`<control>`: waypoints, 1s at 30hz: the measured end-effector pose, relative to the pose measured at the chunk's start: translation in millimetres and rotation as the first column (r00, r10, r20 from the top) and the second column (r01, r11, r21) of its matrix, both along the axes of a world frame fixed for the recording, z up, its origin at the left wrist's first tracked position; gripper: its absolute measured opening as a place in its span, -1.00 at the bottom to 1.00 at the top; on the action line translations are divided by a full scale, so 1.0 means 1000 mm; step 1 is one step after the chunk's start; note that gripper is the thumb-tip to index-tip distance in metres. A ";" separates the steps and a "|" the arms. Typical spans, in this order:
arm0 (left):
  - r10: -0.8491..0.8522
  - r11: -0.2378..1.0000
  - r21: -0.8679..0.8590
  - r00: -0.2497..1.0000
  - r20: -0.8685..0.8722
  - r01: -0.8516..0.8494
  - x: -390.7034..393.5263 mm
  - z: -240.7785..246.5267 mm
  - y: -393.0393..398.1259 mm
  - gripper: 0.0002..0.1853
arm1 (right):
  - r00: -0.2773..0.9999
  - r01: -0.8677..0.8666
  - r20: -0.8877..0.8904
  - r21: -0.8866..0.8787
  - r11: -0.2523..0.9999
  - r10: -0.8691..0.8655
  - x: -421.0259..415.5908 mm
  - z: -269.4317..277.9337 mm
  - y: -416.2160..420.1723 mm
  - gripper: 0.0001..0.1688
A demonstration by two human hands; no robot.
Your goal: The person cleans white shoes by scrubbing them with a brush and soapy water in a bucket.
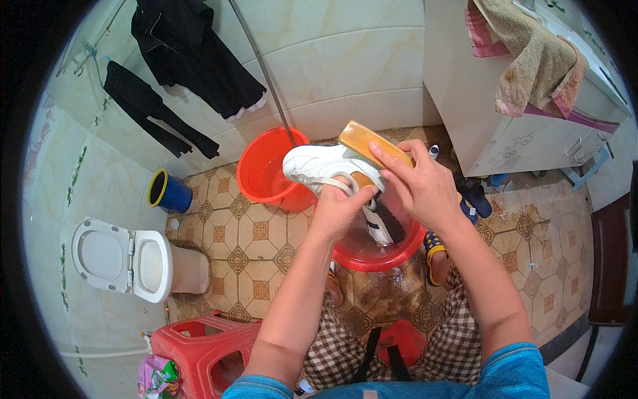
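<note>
A white sneaker [319,162] is in my left hand [340,205], its toe pointing left and my fingers at its laces and opening. My right hand [423,179] grips a scrub brush with a yellow-orange back [371,142], its bristle side against the sneaker's upper edge. Beneath both hands stands a red basin [379,263] with cloudy water. Another shoe, white and dark [381,227], lies in that basin, partly hidden by my hands.
An orange-red bucket [271,167] holds water, with a hose above it. Around stand a blue bin [172,192], a toilet [154,264], a red plastic stool [199,344] and a white cabinet [498,124]. Dark clothes [199,55] hang on the wall; dark shoes [476,197] lie right.
</note>
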State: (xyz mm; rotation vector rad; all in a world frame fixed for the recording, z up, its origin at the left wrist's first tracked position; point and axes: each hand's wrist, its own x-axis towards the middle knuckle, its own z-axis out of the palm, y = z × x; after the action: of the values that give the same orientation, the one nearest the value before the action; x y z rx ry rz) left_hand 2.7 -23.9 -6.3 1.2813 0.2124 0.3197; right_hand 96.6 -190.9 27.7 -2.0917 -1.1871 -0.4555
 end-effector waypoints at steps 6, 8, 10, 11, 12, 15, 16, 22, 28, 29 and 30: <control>-0.038 0.977 0.207 0.998 -0.041 0.046 0.001 0.000 0.007 -0.64 | 0.992 0.049 -0.122 0.102 0.994 -0.037 0.001 -0.005 0.000 -0.47; -0.055 0.983 0.173 0.996 -0.065 0.065 -0.002 0.005 0.011 -0.65 | 0.944 0.001 -0.322 0.217 0.976 0.070 0.002 -0.005 -0.001 -0.48; -0.062 0.984 0.163 0.997 -0.054 0.070 -0.001 0.007 0.011 -0.66 | 0.924 -0.064 -0.326 0.381 0.922 0.199 0.014 -0.011 -0.001 -0.48; -0.060 0.983 0.171 0.998 -0.033 0.065 0.000 0.007 0.011 -0.65 | 0.911 -0.093 -0.320 0.459 0.883 0.262 0.018 -0.013 -0.001 -0.47; -0.052 0.982 0.181 0.998 -0.017 0.054 0.000 0.007 0.013 -0.65 | 0.903 -0.098 -0.330 0.462 0.882 0.273 0.018 -0.013 -0.001 -0.48; -0.051 0.996 0.072 0.996 0.072 0.046 0.002 0.010 0.008 -0.65 | 0.902 -0.135 -0.326 0.407 0.903 0.283 0.014 -0.010 -0.003 -0.48; -0.048 0.998 0.047 0.997 0.064 0.045 0.002 0.010 0.008 -0.65 | 0.914 -0.161 -0.301 0.346 0.924 0.272 0.009 -0.006 -0.005 -0.48; -0.051 0.963 0.257 0.993 -0.109 0.078 0.002 0.003 0.011 -0.67 | 0.996 0.011 -0.088 0.054 0.999 -0.006 0.004 -0.005 -0.003 -0.51; 0.016 0.756 0.646 0.983 -0.184 0.109 -0.007 -0.015 0.017 -0.79 | 0.878 0.149 -0.478 0.247 0.958 -0.013 0.018 -0.024 0.001 -0.32; -0.011 0.762 0.639 0.989 -0.150 0.105 -0.009 -0.019 0.019 -0.79 | 0.832 0.176 -0.553 0.336 0.925 0.043 0.020 -0.027 0.003 -0.24; -0.041 0.771 0.628 0.992 -0.117 0.105 -0.010 -0.015 0.016 -0.78 | 0.721 0.193 -0.682 0.367 0.910 0.122 0.019 -0.021 0.001 -0.10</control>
State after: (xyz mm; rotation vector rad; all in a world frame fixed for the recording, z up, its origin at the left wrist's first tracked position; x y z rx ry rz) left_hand -7.1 -7.7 -21.3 1.9813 0.1366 0.2694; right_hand 116.0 -189.6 6.5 -1.6587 -0.5290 0.0877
